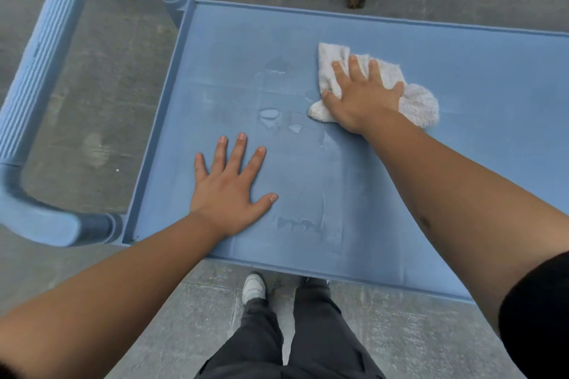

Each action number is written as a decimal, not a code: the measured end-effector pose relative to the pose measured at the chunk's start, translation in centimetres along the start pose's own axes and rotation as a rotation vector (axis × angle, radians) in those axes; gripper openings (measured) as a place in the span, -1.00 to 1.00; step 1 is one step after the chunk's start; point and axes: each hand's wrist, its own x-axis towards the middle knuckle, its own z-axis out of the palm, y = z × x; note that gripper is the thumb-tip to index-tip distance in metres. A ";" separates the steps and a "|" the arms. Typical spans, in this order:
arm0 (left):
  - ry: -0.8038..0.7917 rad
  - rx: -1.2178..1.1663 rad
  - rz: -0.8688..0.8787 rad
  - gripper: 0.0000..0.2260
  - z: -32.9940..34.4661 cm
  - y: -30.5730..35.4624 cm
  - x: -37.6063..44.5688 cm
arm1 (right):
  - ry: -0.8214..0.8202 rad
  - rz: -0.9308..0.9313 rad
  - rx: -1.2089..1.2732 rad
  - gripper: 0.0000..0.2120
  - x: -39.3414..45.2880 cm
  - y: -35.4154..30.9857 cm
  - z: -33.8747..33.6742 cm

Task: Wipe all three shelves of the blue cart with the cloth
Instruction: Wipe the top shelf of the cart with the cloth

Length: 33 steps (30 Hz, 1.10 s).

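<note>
The right hand [363,95] lies flat on the white terry cloth [415,101], fingers straight and slightly spread, pressing it onto the blue cart's top shelf [462,163] toward the far side. The left hand [229,184] rests palm-down on the bare shelf nearer the ribbed handle [40,77], fingers splayed wide, holding nothing. Wet patches [269,114] lie between the hands.

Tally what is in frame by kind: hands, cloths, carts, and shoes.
Hands: 2, the left hand flat on the cart's top shelf and the right hand pressing the cloth.
Cloths: 1, the white cloth.
Carts: 1, the blue cart.
Shoes: 1, a white shoe.
Total: 5
</note>
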 end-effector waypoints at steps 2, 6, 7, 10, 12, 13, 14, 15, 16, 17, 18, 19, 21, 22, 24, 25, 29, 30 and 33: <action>0.008 -0.008 0.005 -0.24 0.0 0.0 0.1 | 0.001 -0.004 0.007 -0.34 -1.9 -0.8 0.8; 0.012 -0.011 0.008 -0.23 0.1 -0.1 0.1 | -0.009 -0.021 0.001 -0.35 -6.2 -2.8 2.5; 0.014 -0.014 0.009 -0.23 0.1 -0.1 0.1 | -0.009 -0.024 0.000 -0.35 -7.4 -3.2 2.9; 0.020 -0.014 0.018 -0.25 0.2 -0.2 0.2 | -0.031 -0.047 0.004 -0.35 -11.2 -4.4 4.5; 0.019 -0.013 0.030 -0.28 0.2 -0.2 0.1 | -0.053 -0.058 0.000 -0.34 -13.7 -5.1 5.3; 0.019 -0.017 0.036 -0.30 0.2 -0.2 0.0 | -0.065 -0.057 0.000 -0.34 -14.9 -5.4 5.7; 0.019 -0.025 0.040 -0.32 0.2 -0.2 0.0 | -0.079 -0.054 0.003 -0.33 -15.9 -5.6 6.0; 0.017 -0.032 0.042 -0.33 0.2 -0.2 -0.1 | -0.091 -0.052 0.008 -0.32 -17.0 -5.8 6.3; 0.016 -0.037 0.046 -0.34 0.2 -0.3 -0.1 | -0.102 -0.051 0.013 -0.32 -18.0 -6.0 6.6; 0.014 -0.041 0.048 -0.34 0.2 -0.3 -0.1 | -0.118 -0.052 0.017 -0.31 -18.9 -6.2 6.9; 0.016 -0.046 0.048 -0.34 0.2 -0.3 -0.1 | -0.138 -0.055 0.022 -0.29 -19.6 -6.4 7.1; 0.019 -0.049 0.049 -0.35 0.2 -0.4 -0.1 | -0.160 -0.058 0.030 -0.27 -20.2 -6.5 7.3; 0.026 -0.052 0.052 -0.35 0.3 -0.4 0.0 | -0.180 -0.068 0.054 -0.20 -20.7 -6.4 7.1; 0.029 -0.053 0.052 -0.35 0.4 -0.4 0.1 | -0.166 -0.086 0.053 -0.19 -20.7 -6.1 6.8; 0.034 -0.056 0.056 -0.35 0.4 -0.4 0.1 | -0.068 -0.168 -0.040 -0.21 -20.4 -5.1 6.0; 0.032 -0.055 0.057 -0.35 0.4 -0.4 0.1 | -0.026 -0.224 -0.110 -0.23 -20.2 -4.5 5.9; 0.023 -0.051 0.059 -0.34 0.3 -0.4 0.0 | -0.053 -0.305 -0.164 -0.21 -19.3 -3.4 6.7; 0.022 -0.047 0.059 -0.34 0.3 -0.4 -0.1 | -0.053 -0.301 -0.152 -0.21 -19.0 -3.5 7.0; 0.016 -0.035 0.058 -0.33 0.3 -0.4 0.0 | -0.032 -0.302 -0.134 -0.26 -17.8 -3.6 7.2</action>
